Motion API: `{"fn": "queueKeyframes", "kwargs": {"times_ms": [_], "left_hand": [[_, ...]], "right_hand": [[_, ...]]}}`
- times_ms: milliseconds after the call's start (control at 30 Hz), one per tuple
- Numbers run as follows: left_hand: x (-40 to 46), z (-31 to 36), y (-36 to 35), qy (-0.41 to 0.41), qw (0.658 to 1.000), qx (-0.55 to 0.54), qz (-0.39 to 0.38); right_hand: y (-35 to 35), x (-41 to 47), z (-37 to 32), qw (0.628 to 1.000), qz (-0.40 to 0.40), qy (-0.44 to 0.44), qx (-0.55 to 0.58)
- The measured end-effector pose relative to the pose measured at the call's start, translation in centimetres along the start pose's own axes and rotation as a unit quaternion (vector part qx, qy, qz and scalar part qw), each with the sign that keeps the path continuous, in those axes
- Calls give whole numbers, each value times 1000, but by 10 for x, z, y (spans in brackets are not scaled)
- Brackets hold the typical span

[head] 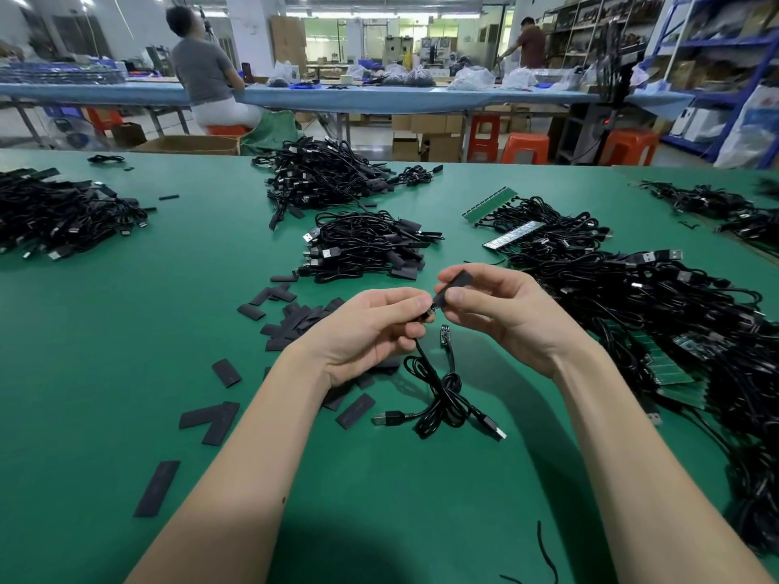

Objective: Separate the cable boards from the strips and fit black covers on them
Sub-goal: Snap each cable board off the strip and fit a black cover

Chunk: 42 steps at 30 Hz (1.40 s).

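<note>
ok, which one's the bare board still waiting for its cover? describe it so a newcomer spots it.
Start at the green table and find the two hands; the spot lies just below the gap between the left hand and right hand. A small uncovered board lies there on its cable. Unlike the board being sleeved above, nothing holds or covers it.

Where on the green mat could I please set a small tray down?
Free: the mat between the left cable pile and the loose covers, and the near edge around the forearms. Crowded: the whole right side, under cables and board strips.
</note>
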<state>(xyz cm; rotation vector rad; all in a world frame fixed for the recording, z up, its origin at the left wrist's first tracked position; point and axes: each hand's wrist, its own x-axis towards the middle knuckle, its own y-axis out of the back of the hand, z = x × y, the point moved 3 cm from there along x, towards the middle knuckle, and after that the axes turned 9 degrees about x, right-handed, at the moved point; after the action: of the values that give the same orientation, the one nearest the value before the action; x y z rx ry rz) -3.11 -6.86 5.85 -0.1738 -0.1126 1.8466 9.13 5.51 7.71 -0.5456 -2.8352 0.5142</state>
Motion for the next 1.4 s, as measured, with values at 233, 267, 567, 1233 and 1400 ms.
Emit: {"fn": "queueKeyframes", "kwargs": {"times_ms": [233,267,567,1233,1400], "left_hand": [[7,6,0,-110,976,135,134],[7,6,-1,-130,969,155,143],[6,5,0,-181,942,222,174],[4,2,5,-164,969,149,113],[3,4,3,-142,979,112,92]], "right_hand": [[12,4,4,991,116,28,55],[13,5,5,990,126,29,65],[14,9,12,987,132,22,88],[7,8,17,995,61,-40,73],[8,9,20,986,89,-32,134]]}}
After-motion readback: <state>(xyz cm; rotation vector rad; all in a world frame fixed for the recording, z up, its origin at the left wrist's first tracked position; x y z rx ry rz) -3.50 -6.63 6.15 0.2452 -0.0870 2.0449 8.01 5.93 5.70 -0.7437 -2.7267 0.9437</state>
